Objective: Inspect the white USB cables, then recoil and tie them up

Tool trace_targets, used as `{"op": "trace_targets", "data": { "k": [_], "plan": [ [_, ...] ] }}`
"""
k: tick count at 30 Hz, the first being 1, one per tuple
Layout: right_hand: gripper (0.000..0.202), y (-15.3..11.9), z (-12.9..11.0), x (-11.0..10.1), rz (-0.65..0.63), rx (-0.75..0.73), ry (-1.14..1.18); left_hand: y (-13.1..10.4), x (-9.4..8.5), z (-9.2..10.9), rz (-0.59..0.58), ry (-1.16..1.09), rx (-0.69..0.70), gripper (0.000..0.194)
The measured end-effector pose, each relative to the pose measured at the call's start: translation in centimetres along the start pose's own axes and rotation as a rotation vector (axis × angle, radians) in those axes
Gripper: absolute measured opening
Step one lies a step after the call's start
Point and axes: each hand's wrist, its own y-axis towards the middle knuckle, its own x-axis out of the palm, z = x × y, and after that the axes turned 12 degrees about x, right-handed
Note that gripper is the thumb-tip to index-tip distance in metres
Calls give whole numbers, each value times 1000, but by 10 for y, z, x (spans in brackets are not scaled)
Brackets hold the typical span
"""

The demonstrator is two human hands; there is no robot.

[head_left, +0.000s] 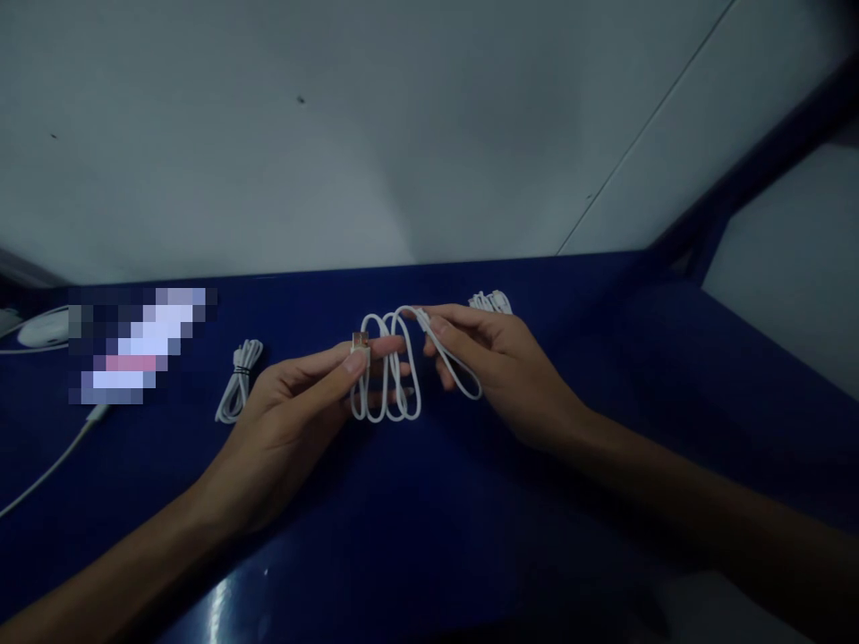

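A white USB cable (416, 376) hangs in several loose loops between my two hands, above a blue tabletop (403, 537). My left hand (309, 385) pinches it near the metal USB plug (361, 341), thumb on the plug's white housing, with some fingers behind the loops. My right hand (487, 353) grips another stretch between thumb and fingers; a short bend of cable droops below that grip. Part of the cable is hidden behind the fingers.
To the left lies a bundled white cable (240, 380) with a dark tie. Another white bundle (491, 301) lies behind my right hand. A blurred-out bright device (144, 344) with a cord (54, 474) and a white rounded object (44, 329) are far left. A pale wall (335, 161) stands behind.
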Motion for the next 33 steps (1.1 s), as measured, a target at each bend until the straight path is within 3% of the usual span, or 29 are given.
{"op": "trace_targets", "data": {
  "k": [3, 8, 12, 15, 18, 21, 24, 27, 33],
  "plan": [
    [34, 0, 2, 0, -80, 31, 104, 1, 1, 0, 2, 11, 4, 32],
    [28, 0, 2, 2, -135, 65, 225, 2, 0, -1, 5, -1, 4, 33],
    [36, -2, 1, 3, -118, -28, 167, 2, 0, -2, 28, -53, -23, 33],
    [40, -4, 4, 5, -27, -198, -82, 2, -1, -4, 22, -74, -26, 33],
    [25, -5, 8, 6, 140, -360, -349, 1, -2, -4, 8, -68, -24, 33],
    [15, -4, 10, 6, 240, -448, -469, 0, -2, -4, -1, -56, -17, 33],
    [14, -4, 9, 6, 191, -408, -415, 1, 0, -2, 18, -46, -18, 32],
    [11, -4, 6, 3, 85, -276, -254, 2, 3, -1, 44, -41, -12, 31],
    [27, -9, 1, 3, -30, -59, -92, 2, -3, -3, 53, -36, -18, 33]
  ]
}}
